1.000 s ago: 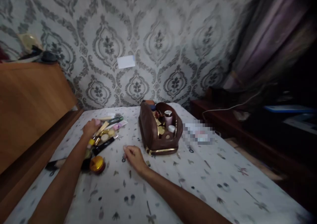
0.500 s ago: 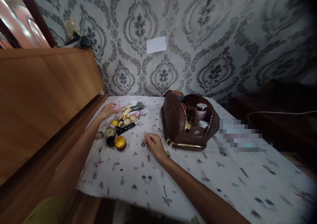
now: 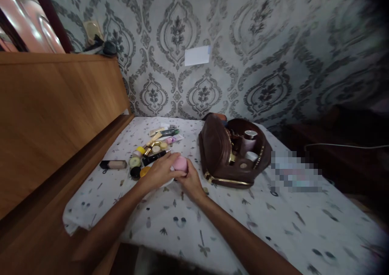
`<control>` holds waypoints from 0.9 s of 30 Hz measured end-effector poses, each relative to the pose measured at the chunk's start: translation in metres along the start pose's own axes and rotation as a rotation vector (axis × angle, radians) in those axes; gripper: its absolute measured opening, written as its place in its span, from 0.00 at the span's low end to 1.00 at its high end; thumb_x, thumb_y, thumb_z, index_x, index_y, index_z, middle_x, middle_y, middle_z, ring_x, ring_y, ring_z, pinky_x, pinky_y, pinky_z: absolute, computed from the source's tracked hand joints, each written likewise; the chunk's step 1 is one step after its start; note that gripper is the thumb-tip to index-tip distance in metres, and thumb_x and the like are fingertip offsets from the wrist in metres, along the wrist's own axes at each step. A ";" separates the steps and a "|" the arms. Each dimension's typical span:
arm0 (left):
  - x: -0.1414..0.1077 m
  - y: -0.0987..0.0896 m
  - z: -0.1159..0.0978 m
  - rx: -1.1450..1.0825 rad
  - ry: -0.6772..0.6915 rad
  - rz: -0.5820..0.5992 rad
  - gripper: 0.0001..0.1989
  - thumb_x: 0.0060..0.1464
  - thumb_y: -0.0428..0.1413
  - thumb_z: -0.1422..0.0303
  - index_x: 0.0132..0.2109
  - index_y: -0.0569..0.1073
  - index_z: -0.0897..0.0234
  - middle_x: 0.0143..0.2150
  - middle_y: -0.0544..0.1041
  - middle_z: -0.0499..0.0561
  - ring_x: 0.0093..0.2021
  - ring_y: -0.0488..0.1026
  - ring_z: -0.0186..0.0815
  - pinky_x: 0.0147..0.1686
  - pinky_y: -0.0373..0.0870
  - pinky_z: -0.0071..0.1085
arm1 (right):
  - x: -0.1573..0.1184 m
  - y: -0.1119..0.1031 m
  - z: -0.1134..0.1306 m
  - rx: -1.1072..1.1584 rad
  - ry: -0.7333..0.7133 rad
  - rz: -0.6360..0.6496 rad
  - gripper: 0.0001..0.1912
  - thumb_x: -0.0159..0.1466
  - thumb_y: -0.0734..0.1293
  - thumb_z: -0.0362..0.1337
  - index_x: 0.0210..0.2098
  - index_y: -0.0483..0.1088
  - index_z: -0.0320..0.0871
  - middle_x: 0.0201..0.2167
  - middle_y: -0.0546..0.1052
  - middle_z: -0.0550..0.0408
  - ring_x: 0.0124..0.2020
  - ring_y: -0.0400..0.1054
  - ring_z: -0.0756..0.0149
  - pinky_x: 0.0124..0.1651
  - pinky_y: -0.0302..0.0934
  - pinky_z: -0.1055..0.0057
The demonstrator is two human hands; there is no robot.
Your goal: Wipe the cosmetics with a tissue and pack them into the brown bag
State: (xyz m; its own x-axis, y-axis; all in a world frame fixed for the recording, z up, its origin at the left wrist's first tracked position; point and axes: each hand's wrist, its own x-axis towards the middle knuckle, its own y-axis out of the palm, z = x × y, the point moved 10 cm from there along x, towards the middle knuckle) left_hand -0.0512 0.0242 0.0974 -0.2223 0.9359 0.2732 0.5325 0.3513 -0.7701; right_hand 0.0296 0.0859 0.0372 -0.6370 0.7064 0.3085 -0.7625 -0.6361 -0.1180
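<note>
A small pink rounded item (image 3: 180, 164), which looks like a jar or a soft puff, is held between both hands over the middle of the table. My left hand (image 3: 159, 171) is closed on its left side, and something pale and thin shows under that palm. My right hand (image 3: 192, 180) grips the right side with thumb and fingers. Just beyond my left hand lie a black tube (image 3: 154, 157), a yellow-green jar (image 3: 135, 161) and an amber jar (image 3: 145, 171), partly hidden by the wrist. To the right stands a brown cosmetic bag (image 3: 219, 153), unzipped, with a pink bottle (image 3: 247, 143) inside.
Several tubes (image 3: 168, 133) and small jars lie at the back left. A foundation bottle with a black cap (image 3: 114, 164) rests near the left edge, beside a wooden cabinet (image 3: 60, 101). A blurred flat item (image 3: 294, 171) lies right of the bag; the wall closes off the back.
My left hand has brought the pink item from the back left toward the middle. My right hand has met it there and taken hold too. The view has shifted slightly.
</note>
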 end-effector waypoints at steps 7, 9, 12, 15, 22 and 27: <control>-0.007 -0.047 0.009 -0.140 -0.078 -0.368 0.15 0.61 0.50 0.58 0.45 0.75 0.62 0.39 0.79 0.52 0.41 0.75 0.41 0.41 0.70 0.34 | -0.001 -0.005 -0.003 0.000 0.058 -0.059 0.26 0.48 0.72 0.40 0.45 0.67 0.40 0.39 0.76 0.53 0.38 0.68 0.62 0.42 0.64 0.68; -0.008 -0.046 -0.012 -0.121 0.039 -0.393 0.13 0.62 0.49 0.60 0.40 0.75 0.60 0.39 0.79 0.53 0.43 0.74 0.41 0.45 0.69 0.35 | -0.001 0.002 -0.002 0.009 0.035 -0.020 0.25 0.48 0.72 0.39 0.44 0.68 0.40 0.38 0.76 0.53 0.37 0.68 0.62 0.41 0.64 0.68; -0.002 -0.012 -0.041 -0.086 0.183 -0.186 0.11 0.59 0.51 0.62 0.36 0.77 0.58 0.39 0.80 0.54 0.44 0.74 0.44 0.50 0.66 0.40 | -0.001 0.015 0.001 0.108 -0.033 0.088 0.16 0.49 0.71 0.40 0.36 0.71 0.41 0.33 0.75 0.55 0.33 0.66 0.64 0.37 0.64 0.70; 0.005 0.007 -0.038 -0.149 0.113 -0.096 0.12 0.58 0.51 0.61 0.35 0.77 0.58 0.37 0.80 0.53 0.41 0.75 0.43 0.46 0.68 0.38 | -0.003 0.020 0.000 0.166 -0.022 0.164 0.12 0.50 0.71 0.42 0.29 0.70 0.41 0.28 0.72 0.58 0.30 0.63 0.67 0.33 0.63 0.71; 0.007 -0.010 0.025 -0.410 -0.218 -0.294 0.17 0.49 0.57 0.52 0.27 0.71 0.61 0.25 0.72 0.46 0.29 0.68 0.37 0.30 0.66 0.30 | -0.010 0.009 0.011 -0.011 -0.071 0.123 0.26 0.48 0.76 0.42 0.45 0.71 0.41 0.40 0.75 0.54 0.39 0.67 0.61 0.44 0.64 0.66; -0.004 -0.007 0.062 -0.726 -0.392 -0.412 0.20 0.37 0.65 0.52 0.33 0.74 0.61 0.31 0.76 0.46 0.30 0.70 0.35 0.29 0.67 0.28 | -0.012 0.013 0.016 0.097 -0.067 0.181 0.35 0.46 0.78 0.47 0.51 0.70 0.44 0.45 0.76 0.53 0.46 0.69 0.59 0.50 0.63 0.64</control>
State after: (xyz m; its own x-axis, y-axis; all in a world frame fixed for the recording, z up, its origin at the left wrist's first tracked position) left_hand -0.1046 0.0164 0.0657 -0.6984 0.7040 0.1287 0.7019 0.7089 -0.0688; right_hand 0.0287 0.0641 0.0469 -0.7510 0.5579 0.3531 -0.6199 -0.7799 -0.0864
